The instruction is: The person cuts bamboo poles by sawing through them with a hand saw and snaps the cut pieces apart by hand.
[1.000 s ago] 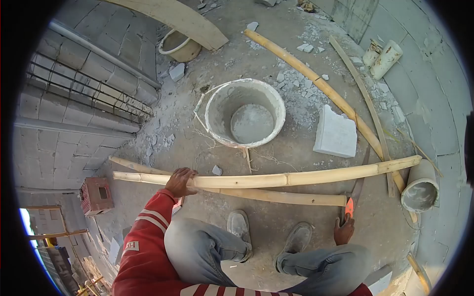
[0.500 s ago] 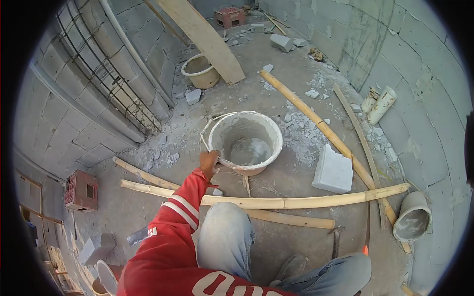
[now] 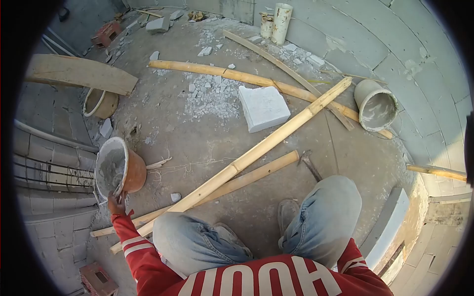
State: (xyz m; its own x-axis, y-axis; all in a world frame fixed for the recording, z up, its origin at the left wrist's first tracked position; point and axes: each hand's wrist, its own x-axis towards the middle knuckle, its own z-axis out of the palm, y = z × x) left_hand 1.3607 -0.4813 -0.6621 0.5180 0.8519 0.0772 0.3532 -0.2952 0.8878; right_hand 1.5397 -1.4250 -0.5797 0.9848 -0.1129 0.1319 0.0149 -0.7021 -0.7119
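Note:
My left hand (image 3: 117, 203) is closed on the near rim of a round mortar bucket (image 3: 136, 170). The bucket has orange-brown sides, a whitish crusted rim and grey residue inside. It is at the left of the head view, close to the block wall. My right sleeve (image 3: 352, 260) shows beside my right knee, but the hand itself is out of sight. Two bamboo poles (image 3: 237, 166) lie between the bucket and my legs. A hammer (image 3: 310, 165) rests on the floor just beyond my right knee.
A white block (image 3: 264, 108) lies amid rubble (image 3: 211, 96). Farther out are another bamboo pole (image 3: 197, 68), a wooden strip (image 3: 281, 69) and a tipped bucket (image 3: 377, 106). At left, a board (image 3: 81, 71) leans over another bucket (image 3: 104, 104). A red crate (image 3: 98, 279) stands at lower left.
The view has swung to the right, so the bucket now appears at the far left. My left hand stays on its rim. My right sleeve has come into view.

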